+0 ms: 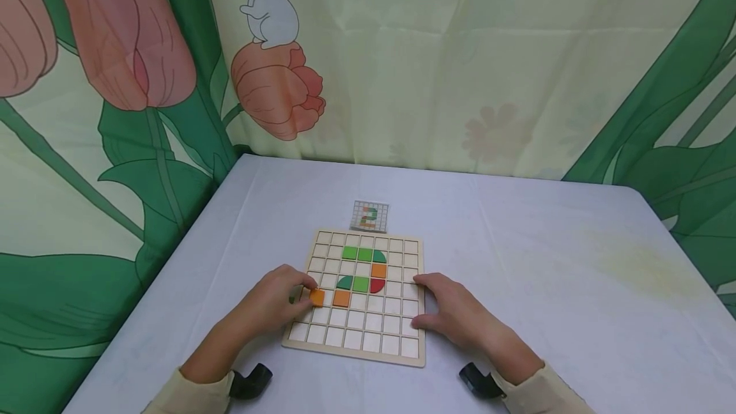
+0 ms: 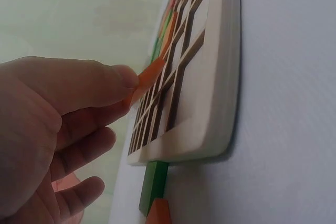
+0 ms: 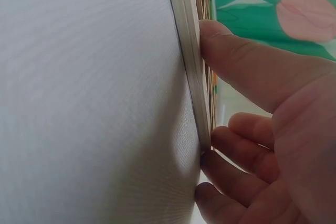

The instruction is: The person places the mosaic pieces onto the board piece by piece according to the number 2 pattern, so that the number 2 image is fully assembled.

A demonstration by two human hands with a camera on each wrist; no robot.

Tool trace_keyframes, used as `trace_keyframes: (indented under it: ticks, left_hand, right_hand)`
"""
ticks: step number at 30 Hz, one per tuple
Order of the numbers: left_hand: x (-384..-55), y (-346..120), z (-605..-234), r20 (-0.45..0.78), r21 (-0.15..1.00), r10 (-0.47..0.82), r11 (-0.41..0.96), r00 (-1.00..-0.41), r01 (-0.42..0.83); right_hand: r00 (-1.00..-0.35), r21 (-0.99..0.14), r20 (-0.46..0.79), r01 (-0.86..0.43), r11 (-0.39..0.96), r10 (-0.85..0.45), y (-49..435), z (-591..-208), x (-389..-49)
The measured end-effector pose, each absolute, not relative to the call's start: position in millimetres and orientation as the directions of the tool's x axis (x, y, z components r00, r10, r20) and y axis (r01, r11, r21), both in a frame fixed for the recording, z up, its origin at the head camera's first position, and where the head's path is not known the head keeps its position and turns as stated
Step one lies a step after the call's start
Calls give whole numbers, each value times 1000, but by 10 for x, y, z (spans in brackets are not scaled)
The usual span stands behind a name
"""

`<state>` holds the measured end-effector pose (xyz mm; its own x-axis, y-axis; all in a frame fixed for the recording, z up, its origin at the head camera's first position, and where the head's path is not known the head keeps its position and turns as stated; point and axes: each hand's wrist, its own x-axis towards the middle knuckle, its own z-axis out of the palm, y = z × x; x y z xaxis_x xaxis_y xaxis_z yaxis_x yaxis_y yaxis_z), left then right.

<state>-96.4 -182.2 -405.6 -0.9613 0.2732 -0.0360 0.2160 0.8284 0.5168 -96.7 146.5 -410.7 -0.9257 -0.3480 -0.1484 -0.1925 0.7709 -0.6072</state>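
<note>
Between its thumb and index finger, my left hand (image 1: 275, 302) pinches an orange square tile (image 1: 317, 298) over the left side of the wooden grid board (image 1: 356, 355). In the left wrist view the tile (image 2: 151, 77) is tilted, one edge near the grid. My right hand (image 1: 457, 312) rests at the board's right edge, with thumb and fingertips touching it. On the board lie green squares (image 1: 360, 284), an orange square (image 1: 342, 298), another orange square (image 1: 379, 270), a red rounded piece (image 1: 377, 285) and dark green rounded pieces (image 1: 344, 282).
A small pattern card (image 1: 370, 216) lies just beyond the board's far edge. In the left wrist view, a green piece (image 2: 154, 184) and an orange piece (image 2: 159, 213) lie outside the board. A white cloth (image 1: 517, 260) covers the table; a printed curtain (image 1: 402, 82) hangs behind.
</note>
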Motion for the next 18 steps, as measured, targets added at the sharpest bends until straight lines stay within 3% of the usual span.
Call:
trace_keyframes:
  ticks: [18]
  left_hand:
    - [-857, -1745, -4041, 8, 555, 407, 758, -913, 343]
  right_hand:
    - [-924, -612, -122, -217, 760, -362, 1475, -4113, -961]
